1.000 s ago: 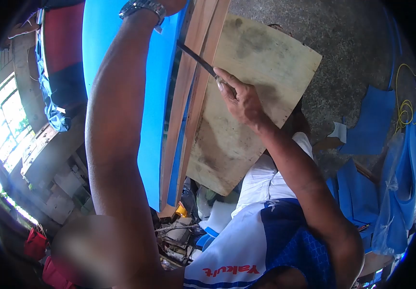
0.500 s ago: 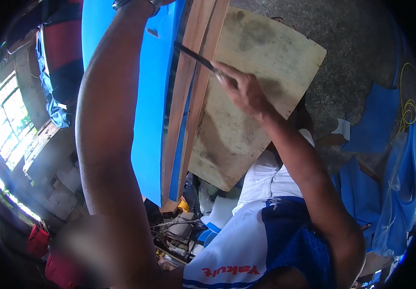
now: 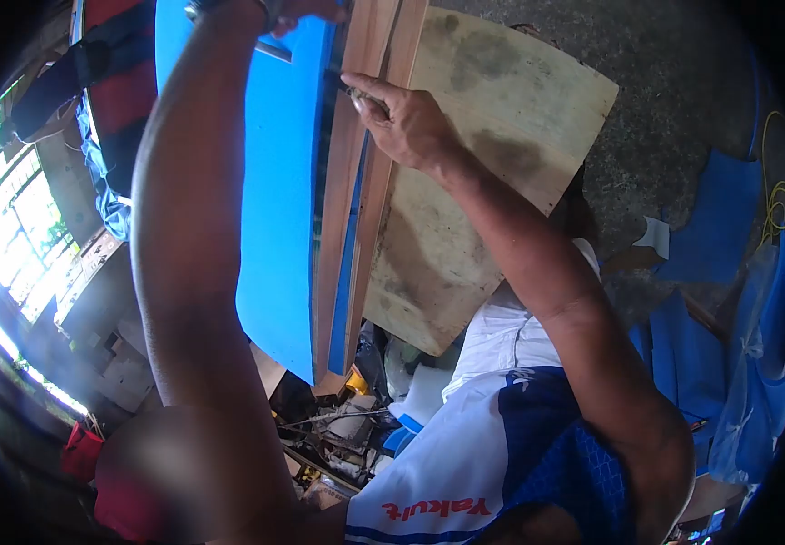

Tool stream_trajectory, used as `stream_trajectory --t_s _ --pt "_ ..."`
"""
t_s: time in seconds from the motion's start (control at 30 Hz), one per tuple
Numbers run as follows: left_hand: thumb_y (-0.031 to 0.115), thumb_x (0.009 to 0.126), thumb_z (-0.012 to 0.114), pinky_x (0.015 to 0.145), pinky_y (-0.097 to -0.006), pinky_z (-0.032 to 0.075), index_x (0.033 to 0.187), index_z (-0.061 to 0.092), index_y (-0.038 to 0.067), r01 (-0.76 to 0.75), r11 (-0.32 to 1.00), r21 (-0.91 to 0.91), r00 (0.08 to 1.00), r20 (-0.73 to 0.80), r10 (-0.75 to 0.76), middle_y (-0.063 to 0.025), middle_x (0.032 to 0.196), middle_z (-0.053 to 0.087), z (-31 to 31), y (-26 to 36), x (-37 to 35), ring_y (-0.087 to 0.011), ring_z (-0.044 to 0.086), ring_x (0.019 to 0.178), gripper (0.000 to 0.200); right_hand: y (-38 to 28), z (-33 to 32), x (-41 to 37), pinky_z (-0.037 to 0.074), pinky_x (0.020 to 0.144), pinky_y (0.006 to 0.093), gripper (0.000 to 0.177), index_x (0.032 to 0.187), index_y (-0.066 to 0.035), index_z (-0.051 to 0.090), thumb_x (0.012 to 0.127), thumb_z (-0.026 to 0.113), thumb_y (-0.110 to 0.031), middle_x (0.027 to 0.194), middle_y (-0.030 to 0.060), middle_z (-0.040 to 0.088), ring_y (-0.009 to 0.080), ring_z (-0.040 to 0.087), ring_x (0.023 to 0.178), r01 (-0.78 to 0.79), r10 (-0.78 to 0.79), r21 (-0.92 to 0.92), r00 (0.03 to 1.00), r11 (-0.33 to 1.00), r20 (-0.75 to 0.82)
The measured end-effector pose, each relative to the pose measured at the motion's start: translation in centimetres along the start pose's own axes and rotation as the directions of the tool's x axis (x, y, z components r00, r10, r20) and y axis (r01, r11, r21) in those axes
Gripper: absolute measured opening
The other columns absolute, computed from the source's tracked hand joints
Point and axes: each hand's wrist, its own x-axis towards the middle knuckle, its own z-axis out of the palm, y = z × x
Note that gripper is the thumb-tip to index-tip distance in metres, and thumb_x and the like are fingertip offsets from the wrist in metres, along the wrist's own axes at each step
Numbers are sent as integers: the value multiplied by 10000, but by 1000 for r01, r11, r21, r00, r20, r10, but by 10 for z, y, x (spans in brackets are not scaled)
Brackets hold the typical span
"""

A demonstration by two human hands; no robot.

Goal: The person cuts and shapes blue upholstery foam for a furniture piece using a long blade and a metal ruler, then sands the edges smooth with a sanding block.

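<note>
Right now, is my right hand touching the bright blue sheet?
Cannot tell. In the head view, the right hand's index fingertip ends beside the dark strip edging the bright blue sheet; seen from above, neither contact nor gap shows.

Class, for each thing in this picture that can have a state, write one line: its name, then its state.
Right hand: closed around a slim tool
Slim tool: held, mostly hidden
Left hand: partly cut off by the picture's top edge; grip unclear
Blue panel: partly hidden behind the left arm
Wooden strips: parted by a narrow gap
Plywood board: stained
Yellow cord: looped
</note>
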Motion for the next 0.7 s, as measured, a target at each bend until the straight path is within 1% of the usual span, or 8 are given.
stream_trajectory --t_s 0.07,0.13,0.2,0.3,0.4,0.43,0.5,0.7 --pt "375 816 779 677 -387 600 707 747 27 52 995 -88 998 23 -50 -108 664 724 19 5 -6 -231 727 649 366 -1 3 2 585 686 307 381 1408 -174 579 1030 574 -215 861 84 733 137 677 686 11 -11 -10 1000 1000 -21" --pt "308 815 749 684 -397 603 730 749 18 16 999 -44 995 -100 -20 -133 701 731 30 9 -11 -253 732 670 302 3 6 -1 587 693 314 374 1404 -179 584 1032 567 -211 899 97 742 143 683 692 48 -47 17 998 999 -44" --pt "179 782 681 711 -421 601 756 753 4 -7 998 -54 985 -170 -2 -179 770 736 37 5 -9 -304 739 729 191 9 4 -13 594 734 326 374 1400 -148 585 1029 565 -190 989 124 747 171 717 776 47 -46 36 999 998 -13" --pt "150 749 667 718 -441 592 777 757 1 -13 995 94 989 -146 27 -200 788 733 42 2 0 -333 737 765 177 21 -1 -47 593 826 342 375 1391 -86 581 1023 561 -154 1139 169 723 230 730 960 75 -75 33 997 997 7" --pt "120 736 642 709 -456 583 785 755 -11 58 995 -85 971 -225 -76 -231 798 723 37 6 -17 -360 731 788 180 27 -9 -82 575 915 350 377 1379 -29 575 1015 561 -126 1238 200 683 283 688 1121 44 -46 55 998 998 39" --pt "122 734 645 712 -458 582 786 754 -14 23 997 -72 967 -251 -41 -237 800 721 42 4 -13 -365 728 786 182 28 -12 -92 567 942 352 378 1375 -12 573 1013 562 -118 1261 208 670 298 667 1167 17 -20 69 998 997 54" --pt "126 729 649 718 -462 579 789 751 -20 -44 998 -41 952 -305 30 -249 803 716 51 -6 -1 -374 724 783 188 29 -13 -98 557 965 351 371 1372 -22 579 1013 558 -117 1276 200 667 303 662 1177 26 -28 46 998 999 49" --pt "131 754 638 740 -454 578 816 751 -24 -4 994 -105 958 -284 -26 -265 856 718 52 -5 -3 -388 725 827 201 22 14 -47 570 937 343 369 1379 -72 586 1019 562 -145 1280 175 671 263 693 1116 34 -39 69 997 997 71"
